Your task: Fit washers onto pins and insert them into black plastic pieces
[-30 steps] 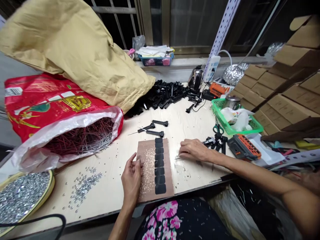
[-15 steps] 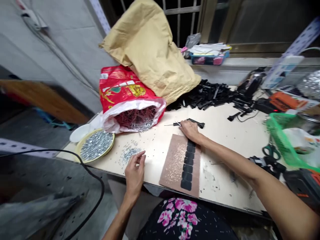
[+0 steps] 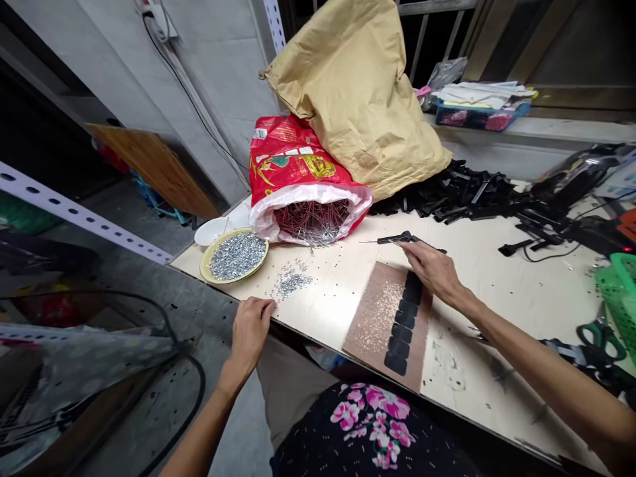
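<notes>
My left hand [image 3: 252,330] is at the table's front edge, thumb and fingertips pressed together; whatever they hold, if anything, is too small to make out. Just beyond it lies a scatter of small silvery metal pieces [image 3: 292,283]. My right hand [image 3: 433,270] reaches over the far end of a brown board [image 3: 360,318], its fingers closed beside a slim black piece [image 3: 391,239] with a thin metal pin sticking out leftward. The fingertips hide whether they grip it. Along the board's right side runs a row of black flat pieces [image 3: 401,331].
A yellow bowl [image 3: 205,264] of silvery bits stands at the left table corner beside a white bowl [image 3: 211,230]. Behind are a red sack [image 3: 293,156] of thin pins, a brown paper sack [image 3: 358,99] and heaped black parts [image 3: 462,192]. Scissors [image 3: 603,338] and a green basket [image 3: 619,291] are right.
The view has swung left, shifting everything rightward. My left hand has drawn back from the scattered pieces to the table edge, its fingers now pinched. My right hand stays by the slim black piece.
</notes>
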`<state>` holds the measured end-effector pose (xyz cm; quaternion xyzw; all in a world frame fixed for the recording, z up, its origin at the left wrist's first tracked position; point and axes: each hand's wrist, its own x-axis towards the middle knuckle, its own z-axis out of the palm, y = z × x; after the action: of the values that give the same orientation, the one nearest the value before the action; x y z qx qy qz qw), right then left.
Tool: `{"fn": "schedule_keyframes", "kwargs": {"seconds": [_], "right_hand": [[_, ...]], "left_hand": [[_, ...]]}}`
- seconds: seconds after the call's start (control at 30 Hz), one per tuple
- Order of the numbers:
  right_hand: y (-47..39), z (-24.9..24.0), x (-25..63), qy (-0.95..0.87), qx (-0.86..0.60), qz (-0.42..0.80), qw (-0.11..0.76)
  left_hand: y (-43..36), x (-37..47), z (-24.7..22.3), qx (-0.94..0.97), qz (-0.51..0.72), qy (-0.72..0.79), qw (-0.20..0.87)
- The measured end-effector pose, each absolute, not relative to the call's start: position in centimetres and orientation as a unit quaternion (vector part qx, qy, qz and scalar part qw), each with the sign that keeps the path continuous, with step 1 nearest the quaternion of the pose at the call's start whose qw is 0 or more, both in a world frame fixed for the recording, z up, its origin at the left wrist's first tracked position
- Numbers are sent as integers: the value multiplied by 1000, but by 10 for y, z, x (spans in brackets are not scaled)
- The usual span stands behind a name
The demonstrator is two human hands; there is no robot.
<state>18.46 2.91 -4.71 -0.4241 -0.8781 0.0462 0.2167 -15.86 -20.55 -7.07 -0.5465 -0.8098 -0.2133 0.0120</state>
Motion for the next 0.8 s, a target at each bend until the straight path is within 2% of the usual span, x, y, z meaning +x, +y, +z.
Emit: {"fn": "schedule_keyframes", "kwargs": {"seconds": [0.27,0.37,0.43,0.53,0.6,0.67,0.8], "right_hand": [[-12,-43,175,-889,-368,86,258],[-26,-36,165,-883,-357,124,278],[-37,-30,157,-878,-339,163,295],[-54,-22,143,-878,-301,212,307],[-63,-17,134,-883,-283,217,306],[-68,-14,127,-890,-277,195,305],[-70,-9,124,-901,-284,138,299]], "left_hand": [[-204,-159,-72,-582,-135,-802,17],[-202,-158,-70,-580,-161,-799,10],[-199,-153,-68,-553,-228,-801,-19],[-185,-134,-59,-429,-396,-790,-187],[-171,-114,-50,-311,-509,-721,-352],[-156,-92,-40,-225,-587,-621,-467],[-134,-58,-27,-169,-636,-523,-542]]}}
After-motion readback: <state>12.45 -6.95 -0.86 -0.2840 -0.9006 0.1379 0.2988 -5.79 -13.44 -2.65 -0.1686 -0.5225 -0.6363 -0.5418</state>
